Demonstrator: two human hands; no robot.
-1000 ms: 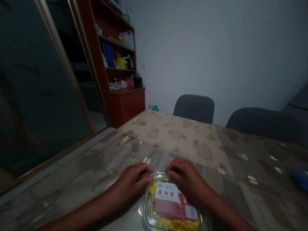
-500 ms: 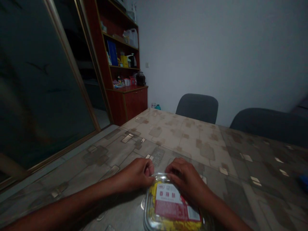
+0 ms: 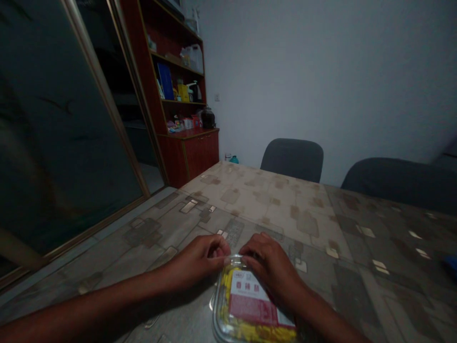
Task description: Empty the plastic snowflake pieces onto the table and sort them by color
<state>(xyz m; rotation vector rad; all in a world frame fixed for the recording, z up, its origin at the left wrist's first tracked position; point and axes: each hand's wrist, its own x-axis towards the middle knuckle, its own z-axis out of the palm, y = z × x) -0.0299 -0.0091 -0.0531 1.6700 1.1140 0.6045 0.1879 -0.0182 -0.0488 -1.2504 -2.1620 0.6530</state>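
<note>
Clear box: on desk, near side of both hands.
Left hand: narrow pinch, far rim.
Right hand: narrow pinch, same rim, alongside.
Placement: paired pinches likely steady the rim.

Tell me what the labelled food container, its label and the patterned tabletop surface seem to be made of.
Labelled food container: most likely clear, glossy plastic; yellow contents show through and its edges catch highlights.
Label: printed paper or plastic film, smooth-looking, with flat colour blocks; which one stays open.
Patterned tabletop surface: perhaps smooth vinyl, given the soft sheen and rectangle pattern; laminate is possible.
</note>
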